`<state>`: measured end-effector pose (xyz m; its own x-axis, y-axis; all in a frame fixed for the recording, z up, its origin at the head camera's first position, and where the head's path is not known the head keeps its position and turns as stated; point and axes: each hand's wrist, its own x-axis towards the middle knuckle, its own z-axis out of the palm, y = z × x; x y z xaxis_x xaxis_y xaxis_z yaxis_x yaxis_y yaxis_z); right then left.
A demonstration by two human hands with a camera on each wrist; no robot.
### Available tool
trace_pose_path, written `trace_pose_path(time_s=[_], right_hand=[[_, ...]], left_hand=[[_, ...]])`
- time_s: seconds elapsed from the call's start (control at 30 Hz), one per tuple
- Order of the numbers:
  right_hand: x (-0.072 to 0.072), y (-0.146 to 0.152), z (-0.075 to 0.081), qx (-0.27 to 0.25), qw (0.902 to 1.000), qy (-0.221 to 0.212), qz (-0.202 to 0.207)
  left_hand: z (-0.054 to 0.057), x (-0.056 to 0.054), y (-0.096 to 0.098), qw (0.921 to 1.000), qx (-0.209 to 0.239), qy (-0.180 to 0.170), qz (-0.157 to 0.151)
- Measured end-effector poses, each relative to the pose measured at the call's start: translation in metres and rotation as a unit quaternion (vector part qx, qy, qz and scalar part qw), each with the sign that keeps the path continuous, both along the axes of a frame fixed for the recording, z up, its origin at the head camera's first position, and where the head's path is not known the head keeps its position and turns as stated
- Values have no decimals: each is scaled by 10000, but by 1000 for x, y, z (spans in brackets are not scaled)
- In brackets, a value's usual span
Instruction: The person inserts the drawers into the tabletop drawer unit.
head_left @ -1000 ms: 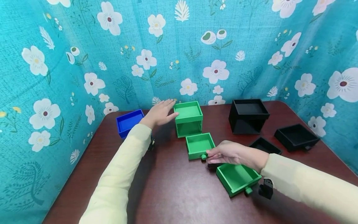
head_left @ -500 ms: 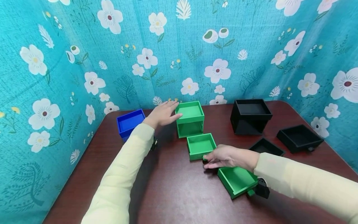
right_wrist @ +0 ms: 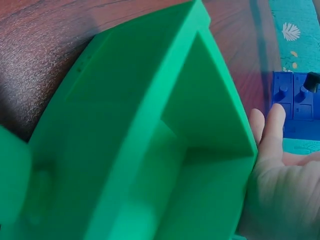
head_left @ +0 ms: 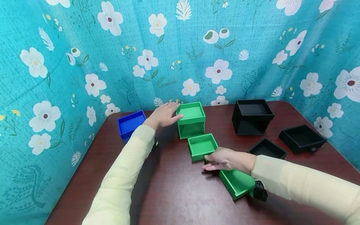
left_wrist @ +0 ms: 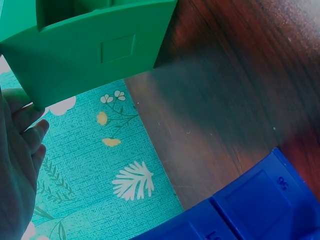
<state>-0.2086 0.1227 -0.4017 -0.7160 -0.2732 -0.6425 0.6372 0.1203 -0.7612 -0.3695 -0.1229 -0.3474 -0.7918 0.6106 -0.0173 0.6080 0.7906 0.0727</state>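
Note:
My left hand (head_left: 165,115) rests with straight fingers along the left top edge of a green mini cabinet (head_left: 192,120), whose front has an opening below its top tray. In the left wrist view its fingertips meet the corner of the cabinet's side wall (left_wrist: 85,65). In front of the cabinet lies a small green drawer (head_left: 200,157) on the table. My right hand (head_left: 225,158) pinches this drawer's front knob, which the thumb hides. Under the right forearm sits a second green drawer (head_left: 237,182); it fills much of the right wrist view (right_wrist: 165,125).
A blue cabinet (head_left: 131,122) stands left of my left forearm. At the right are a black cabinet (head_left: 251,120), a black drawer (head_left: 303,137) and another black drawer (head_left: 267,148). A floral curtain (head_left: 180,47) hangs behind the dark red table (head_left: 168,193).
My right hand has moved slightly left and down onto the knob of the small green drawer, covering it. My left hand has shifted slightly closer over the green cabinet's edge.

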Motion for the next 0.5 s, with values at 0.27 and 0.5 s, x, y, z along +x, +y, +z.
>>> trace_pose_path(time_s=[0.27, 0.5], right_hand=[[3, -2, -1, 0, 9997, 214, -155], [10, -6, -1, -234, 9975, 609, -279]], left_hand=[[-2, -1, 0, 10000, -46, -60, 16], [-2, -1, 0, 10000, -5, -86, -6]])
